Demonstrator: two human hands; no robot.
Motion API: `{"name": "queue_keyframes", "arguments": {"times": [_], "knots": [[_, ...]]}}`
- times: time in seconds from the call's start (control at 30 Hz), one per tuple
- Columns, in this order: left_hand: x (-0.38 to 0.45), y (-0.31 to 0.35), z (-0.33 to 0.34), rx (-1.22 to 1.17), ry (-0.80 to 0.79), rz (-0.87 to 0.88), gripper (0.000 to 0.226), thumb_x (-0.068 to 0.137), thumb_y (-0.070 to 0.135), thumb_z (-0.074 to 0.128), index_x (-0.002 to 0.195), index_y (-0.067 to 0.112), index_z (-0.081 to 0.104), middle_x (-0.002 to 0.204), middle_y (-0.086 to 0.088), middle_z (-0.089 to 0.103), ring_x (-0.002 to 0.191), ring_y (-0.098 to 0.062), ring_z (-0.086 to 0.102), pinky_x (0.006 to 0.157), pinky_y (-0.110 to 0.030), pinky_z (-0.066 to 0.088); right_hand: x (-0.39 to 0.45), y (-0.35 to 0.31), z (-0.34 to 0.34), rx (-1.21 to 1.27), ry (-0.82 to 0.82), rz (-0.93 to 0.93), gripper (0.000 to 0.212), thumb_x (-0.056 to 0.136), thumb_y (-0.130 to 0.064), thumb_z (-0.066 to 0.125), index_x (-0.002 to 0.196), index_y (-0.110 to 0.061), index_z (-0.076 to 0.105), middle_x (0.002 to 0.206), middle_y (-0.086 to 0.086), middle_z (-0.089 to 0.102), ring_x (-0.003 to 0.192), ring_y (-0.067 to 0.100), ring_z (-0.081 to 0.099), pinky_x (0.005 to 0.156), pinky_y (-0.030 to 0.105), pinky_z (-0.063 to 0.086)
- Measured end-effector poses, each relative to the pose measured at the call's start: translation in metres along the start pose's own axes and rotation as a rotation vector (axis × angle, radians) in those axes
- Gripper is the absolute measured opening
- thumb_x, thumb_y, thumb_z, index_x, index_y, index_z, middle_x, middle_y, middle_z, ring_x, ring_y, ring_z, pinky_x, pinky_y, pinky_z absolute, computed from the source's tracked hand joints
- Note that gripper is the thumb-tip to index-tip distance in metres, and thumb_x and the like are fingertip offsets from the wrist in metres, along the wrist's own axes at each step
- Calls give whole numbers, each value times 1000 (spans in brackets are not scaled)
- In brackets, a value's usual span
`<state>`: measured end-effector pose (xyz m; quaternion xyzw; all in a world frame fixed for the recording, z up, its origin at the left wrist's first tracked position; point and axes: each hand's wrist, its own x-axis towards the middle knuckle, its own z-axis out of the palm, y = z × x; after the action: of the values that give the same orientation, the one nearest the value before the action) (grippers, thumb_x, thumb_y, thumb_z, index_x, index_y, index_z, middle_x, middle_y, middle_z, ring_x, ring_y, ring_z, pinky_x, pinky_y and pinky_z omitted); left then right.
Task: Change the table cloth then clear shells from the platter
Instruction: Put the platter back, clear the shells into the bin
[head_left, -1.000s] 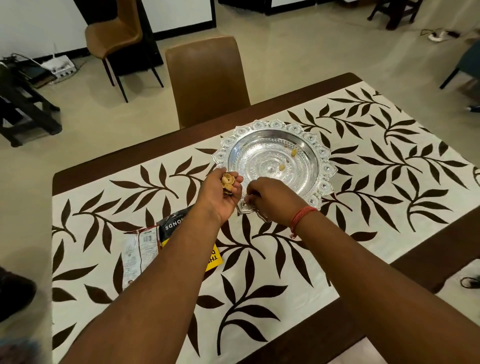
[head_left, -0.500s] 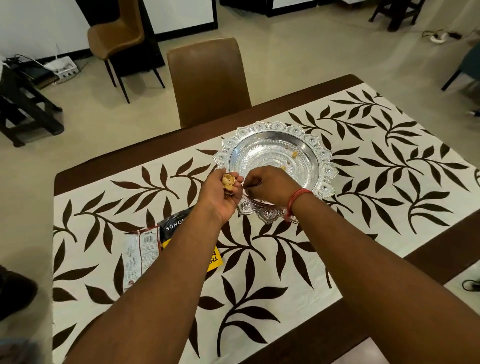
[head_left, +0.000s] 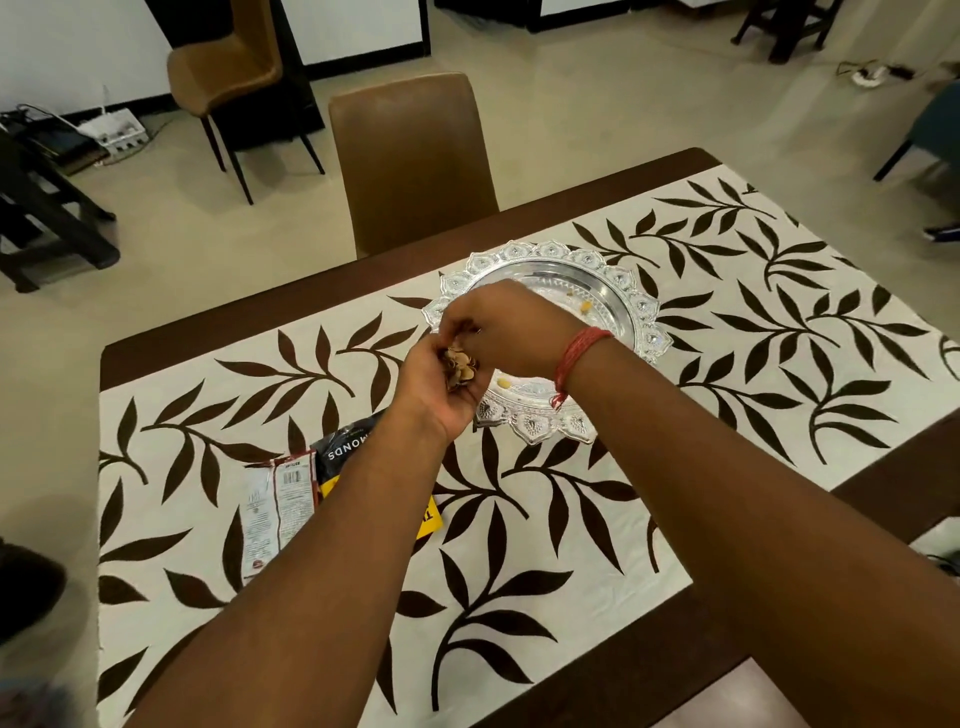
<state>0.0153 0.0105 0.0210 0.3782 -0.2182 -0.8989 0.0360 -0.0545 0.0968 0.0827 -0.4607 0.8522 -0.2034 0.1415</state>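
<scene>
A white table cloth with dark brown leaves (head_left: 545, 525) covers the dark wooden table. On it stands a silver platter with a scalloped rim (head_left: 644, 312). My left hand (head_left: 434, 389) is cupped palm up at the platter's near left rim and holds several tan shells (head_left: 460, 366). My right hand (head_left: 506, 332), with a red thread on the wrist, is over the platter with its fingertips pinched right above the shells in my left palm. Whether those fingers hold a shell I cannot tell. Two loose shells remain in the platter: one (head_left: 585, 306) at the far side, one (head_left: 503, 383) near my right wrist.
Snack packets (head_left: 291, 493) lie on the cloth under my left forearm. A brown chair (head_left: 410, 161) is pushed in at the table's far side. A second chair (head_left: 228, 67) and dark furniture stand farther off on the floor.
My right hand has risen from the platter's near rim and moved left to my left palm. The left hand has stayed in place with the shells.
</scene>
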Motion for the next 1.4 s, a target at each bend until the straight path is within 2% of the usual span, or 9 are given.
{"name": "queue_keyframes", "arguments": {"times": [0.13,0.27,0.47,0.67,0.8,0.93,1.03,1.27,1.4], "knots": [[1,5,-3,-63,23,-41,35,100,20,48,75,-1,60,61,-8,60,59,-18,59,53,-26,59,-5,49,13,31,229,246,28,91,-2,51,105,-10,74,110,9,71,102,24,65,88,25,46],[2,10,-10,-66,24,-28,38,99,19,50,68,0,60,58,-7,59,55,-18,59,52,-26,59,-26,98,49,-225,72,481,33,90,-9,51,121,-7,64,121,21,57,110,38,56,95,41,47],[6,9,-16,-34,41,-19,32,100,21,49,77,0,60,65,-8,60,60,-18,60,51,-26,58,-26,69,85,-214,76,347,24,90,-16,58,112,-8,64,117,13,54,112,34,49,95,40,44],[6,10,-16,-24,47,-9,32,100,20,50,78,0,61,69,-9,60,60,-18,61,50,-26,58,-20,73,79,-193,72,465,43,93,-23,57,130,-2,51,148,22,35,139,39,28,112,46,35],[5,9,-15,-32,59,-11,33,100,20,50,76,-1,61,62,-9,61,57,-18,61,52,-26,59,-26,66,88,-179,65,408,32,93,-19,56,120,-3,56,130,17,49,126,35,42,101,41,42],[5,9,-15,-33,59,-6,35,100,20,50,75,-1,61,63,-9,61,58,-18,61,56,-26,60,-27,82,78,-183,219,486,43,92,-11,51,134,-3,53,147,22,40,138,37,33,111,44,36],[6,8,-15,-32,55,-11,34,100,20,50,76,-1,61,65,-9,60,58,-18,61,53,-27,59,-26,91,66,-179,134,584,38,88,-7,48,125,-2,56,133,19,48,124,36,43,101,41,42],[9,8,-16,-48,51,-7,28,101,19,50,83,0,59,74,-9,58,56,-19,62,52,-27,59,-27,47,95,-186,17,238,18,89,-8,52,103,-4,63,107,16,56,104,36,50,84,38,38],[10,7,-15,-41,62,-1,28,101,19,50,83,0,58,76,-10,58,58,-20,61,52,-28,59,-33,36,87,-88,34,192,20,91,-8,51,102,-1,66,95,15,57,90,33,56,69,34,39]]}}
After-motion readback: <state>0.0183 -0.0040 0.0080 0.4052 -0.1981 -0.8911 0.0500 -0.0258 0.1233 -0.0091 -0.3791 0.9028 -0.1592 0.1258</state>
